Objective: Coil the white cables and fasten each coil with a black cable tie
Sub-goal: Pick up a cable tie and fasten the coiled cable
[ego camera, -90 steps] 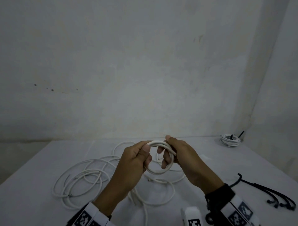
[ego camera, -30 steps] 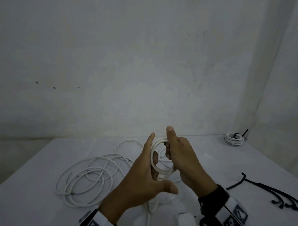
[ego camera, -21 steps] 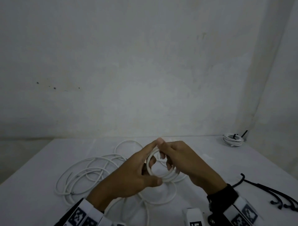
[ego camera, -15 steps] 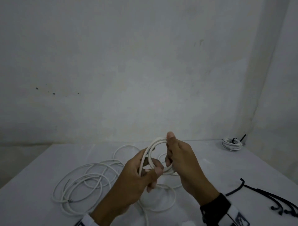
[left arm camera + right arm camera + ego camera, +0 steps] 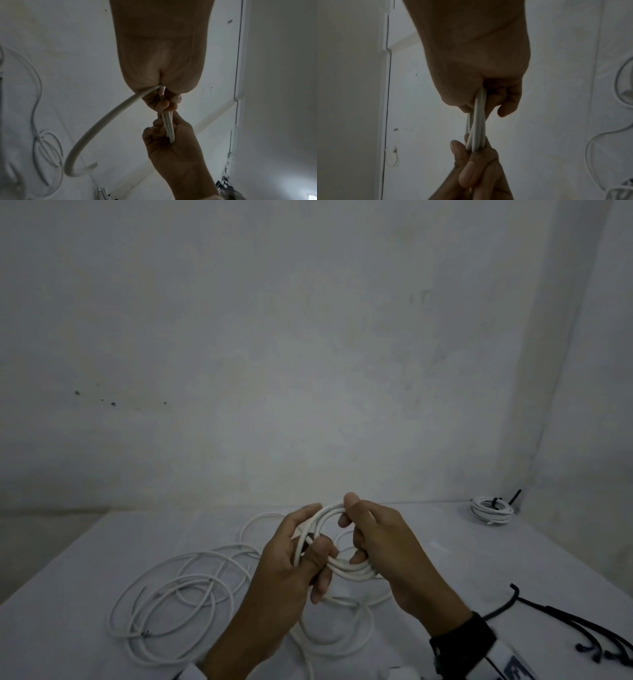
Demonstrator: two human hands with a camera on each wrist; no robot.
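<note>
Head view: both hands hold a small coil of round white cable (image 5: pixel 346 568) above the pale grey worktop (image 5: pixel 85 570). The left hand (image 5: pixel 291 573) pinches the coil's near-left side between thumb and fingers; the right hand (image 5: pixel 383 546) curls round its right side, thumb on top, evidently to keep the turns stacked. Loose white cable loops (image 5: pixel 178 590) lie below. A finished, tied white coil (image 5: pixel 491 510) sits far right; black plastic cable ties (image 5: pixel 582 625) lie near the right wrist.

Left wrist view: the uncoiled tail (image 5: pixel 106 119) curves from the grip toward the worktop, so winding appears unfinished.

Right wrist view: the right hand (image 5: pixel 481 75) clamps parallel strands (image 5: pixel 478 127).
</note>
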